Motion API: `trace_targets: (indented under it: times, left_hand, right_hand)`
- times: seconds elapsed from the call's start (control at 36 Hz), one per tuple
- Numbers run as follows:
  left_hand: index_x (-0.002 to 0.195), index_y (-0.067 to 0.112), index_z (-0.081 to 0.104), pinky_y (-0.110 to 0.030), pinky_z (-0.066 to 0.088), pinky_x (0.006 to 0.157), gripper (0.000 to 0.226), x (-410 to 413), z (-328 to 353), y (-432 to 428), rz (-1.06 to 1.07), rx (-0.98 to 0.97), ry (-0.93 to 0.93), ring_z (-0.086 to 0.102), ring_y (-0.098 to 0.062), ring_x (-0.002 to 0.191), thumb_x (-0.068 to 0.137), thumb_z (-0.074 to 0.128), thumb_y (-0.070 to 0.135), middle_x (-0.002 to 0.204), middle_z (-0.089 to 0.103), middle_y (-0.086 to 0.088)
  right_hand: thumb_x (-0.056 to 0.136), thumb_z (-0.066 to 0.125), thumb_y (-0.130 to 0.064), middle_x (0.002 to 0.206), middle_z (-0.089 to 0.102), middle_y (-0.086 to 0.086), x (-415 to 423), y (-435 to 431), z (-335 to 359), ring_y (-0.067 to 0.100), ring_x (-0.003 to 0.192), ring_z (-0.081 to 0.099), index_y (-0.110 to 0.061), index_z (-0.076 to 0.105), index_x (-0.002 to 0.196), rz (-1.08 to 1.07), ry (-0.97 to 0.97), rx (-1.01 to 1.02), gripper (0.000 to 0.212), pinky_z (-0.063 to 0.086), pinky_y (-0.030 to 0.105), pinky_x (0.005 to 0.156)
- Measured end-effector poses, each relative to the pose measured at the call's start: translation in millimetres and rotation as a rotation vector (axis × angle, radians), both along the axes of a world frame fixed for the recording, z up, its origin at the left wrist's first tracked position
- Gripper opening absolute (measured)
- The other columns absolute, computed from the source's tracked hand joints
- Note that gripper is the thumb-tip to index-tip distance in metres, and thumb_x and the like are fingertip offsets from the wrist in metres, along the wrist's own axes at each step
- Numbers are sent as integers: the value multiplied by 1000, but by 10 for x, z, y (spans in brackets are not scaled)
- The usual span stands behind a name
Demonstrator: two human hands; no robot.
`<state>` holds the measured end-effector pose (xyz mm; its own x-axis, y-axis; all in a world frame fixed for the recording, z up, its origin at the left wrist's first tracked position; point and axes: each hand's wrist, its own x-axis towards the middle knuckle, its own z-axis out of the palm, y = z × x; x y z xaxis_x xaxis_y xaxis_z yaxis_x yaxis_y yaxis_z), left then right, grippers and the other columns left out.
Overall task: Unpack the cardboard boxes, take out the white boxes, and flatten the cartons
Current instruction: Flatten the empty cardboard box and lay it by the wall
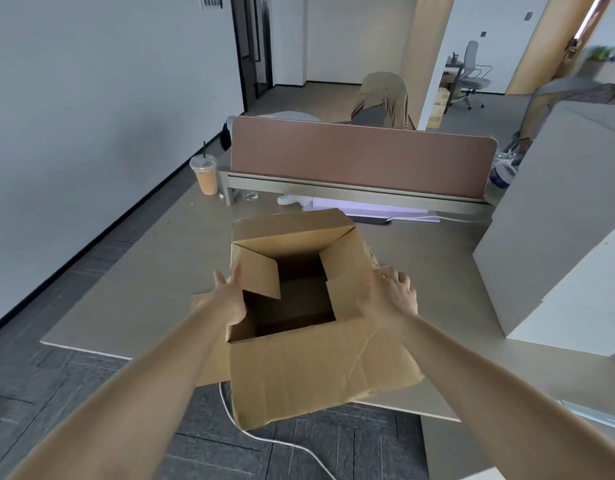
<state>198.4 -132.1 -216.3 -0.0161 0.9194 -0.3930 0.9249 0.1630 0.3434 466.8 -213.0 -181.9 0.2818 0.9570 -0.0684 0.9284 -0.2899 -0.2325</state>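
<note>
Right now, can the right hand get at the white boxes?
Probably yes: the right hand holds the carton's right flap, and nothing stands between it and the white boxes to its right.

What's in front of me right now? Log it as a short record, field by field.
carton: brown, flaps open, on the desk, near flap hanging over the desk edge
contents: nothing visible inside
left hand: flat against the carton's left side, fingers straight
right hand: grips the carton's right wall
white boxes: stacked on the desk, right of the carton
background: drink cup at far left, brown divider panel behind
</note>
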Motion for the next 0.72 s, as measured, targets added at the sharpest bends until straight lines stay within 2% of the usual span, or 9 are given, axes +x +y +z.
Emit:
trace_targets:
  times: [0.11,0.17,0.25,0.31,0.36,0.47,0.56,0.64,0.72]
  left_hand:
    - [152,38,-8,-47,25,117,93,61,52,-23,-201,272,403,5,-42,146,91,49,-4,159,-18,-15]
    - [153,36,-3,-50,15,119,89,97,75,8,-295,349,505,2,-40,147,92,50,-1,160,-11,-15]
    - [153,30,6,-52,21,117,84,131,70,90,-332,372,580,11,-39,146,90,56,3,160,3,-17]
    - [150,25,16,-48,35,110,79,140,89,132,-348,413,586,27,-39,140,88,60,6,156,20,-17]
    - [146,20,25,-38,51,86,71,120,117,156,-387,462,584,43,-34,128,87,62,6,144,38,-14]
    - [139,18,34,-32,54,59,47,11,87,189,-504,577,573,58,-24,101,96,52,16,128,50,-4]
    - [151,24,15,-28,48,51,66,-45,104,182,-474,610,487,61,-22,102,97,50,9,150,36,-2]
    - [152,29,-10,-21,40,44,88,-32,193,122,-397,686,399,62,-17,79,94,51,3,161,12,-6]
    - [153,29,-12,-28,58,68,95,-29,275,84,-275,887,265,58,-29,115,92,58,7,162,-3,-10]
  right_hand:
    - [82,61,-50,156,9,9,-133,198,-66,45,142,1,-28,34,140,28,-108,-183,68,17,60,112]
    - [79,63,-60,159,-9,8,-228,278,-115,48,141,-16,-32,23,147,32,-94,-247,84,4,70,108]
    - [72,63,-71,158,-20,6,-368,362,-187,49,139,-24,-31,5,152,14,-100,-307,107,0,74,104]
    - [72,65,-69,158,-24,7,-435,408,-227,50,137,-26,-30,-3,152,20,-122,-340,112,-1,76,103]
    - [75,67,-62,157,-26,9,-465,457,-255,51,136,-27,-29,-9,152,30,-155,-368,113,-2,76,102]
    - [81,69,-34,157,-25,9,-436,525,-291,52,136,-27,-30,-5,152,26,-196,-372,103,-3,77,102]
    - [79,67,-36,158,-20,8,-413,520,-275,50,138,-24,-30,-2,152,44,-162,-375,100,-3,74,105]
    - [80,59,-38,160,-14,9,-424,475,-194,47,141,-20,-30,5,151,97,-143,-286,89,-2,68,109]
    - [83,55,-37,161,-3,7,-418,416,-63,44,144,-12,-30,17,148,175,-156,-97,76,-1,62,115]
